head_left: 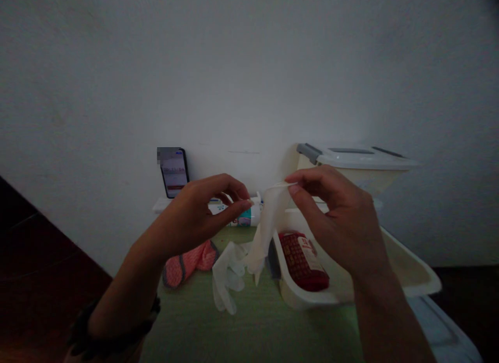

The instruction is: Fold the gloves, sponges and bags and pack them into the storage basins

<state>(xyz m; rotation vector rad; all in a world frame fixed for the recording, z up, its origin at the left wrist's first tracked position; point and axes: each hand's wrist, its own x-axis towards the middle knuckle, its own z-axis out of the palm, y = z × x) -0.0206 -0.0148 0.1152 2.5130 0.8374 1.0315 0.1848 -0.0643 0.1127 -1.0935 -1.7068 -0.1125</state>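
A thin white disposable glove (268,222) hangs fingers-down from my right hand (331,212), its cuff pinched between thumb and fingertips. My left hand (212,204) is beside it on the left, thumb and fingertips brought together in a pinch. Whether anything is between those left fingertips I cannot make out. A second white glove (226,280) lies spread on the green tabletop (195,326), below the hanging one. Behind my left fingers is a white and teal cylinder (245,217) with print on it, partly covered.
To the right stands an open cream bin (307,299) with a red package (300,259) inside. A lidded container (358,160) is behind it. A phone (174,173) leans against the wall at back left, and a pink and grey cloth item (191,264) lies on the table.
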